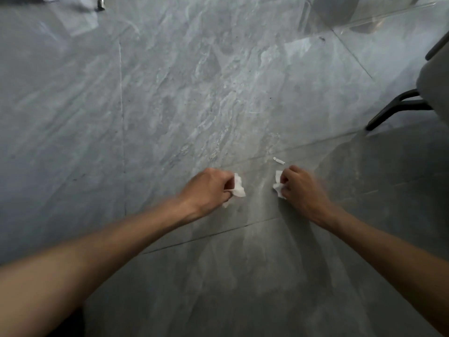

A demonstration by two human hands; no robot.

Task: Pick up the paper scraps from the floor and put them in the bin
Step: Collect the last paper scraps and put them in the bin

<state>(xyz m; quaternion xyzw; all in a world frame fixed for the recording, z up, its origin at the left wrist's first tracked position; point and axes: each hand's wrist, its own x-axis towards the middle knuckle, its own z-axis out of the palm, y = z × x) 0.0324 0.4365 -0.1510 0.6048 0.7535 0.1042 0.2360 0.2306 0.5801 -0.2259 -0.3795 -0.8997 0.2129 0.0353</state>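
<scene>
The grey stone floor (170,93) fills almost the whole view, with tile seams crossing under and beyond both hands. Far off to the right of the right hand stands a chair (432,88), its dark leg (393,110) reaching down to the floor. No bin can be made out for certain; a pale, see-through shape (364,15) lies well beyond the right hand at the top edge, but what it is cannot be told.

Both bare forearms stretch forward and down, wrists bent, knuckles up. The left hand (209,188) is closed into a loose fist around a crumpled white paper scrap (238,186), which sticks out from the thumb side towards the middle. The right hand (300,188) is likewise curled shut on a second paper scrap (278,184), poking out towards the left hand. The two hands are near each other but apart.

Just beyond the right hand a small white bit (279,161) lies loose on the floor, touching neither hand.

This looks like the gathering step, with both hands loaded. The next move probably calls for pinching up that last bit without letting the held paper slip, then finding the bin and carrying it all there.
</scene>
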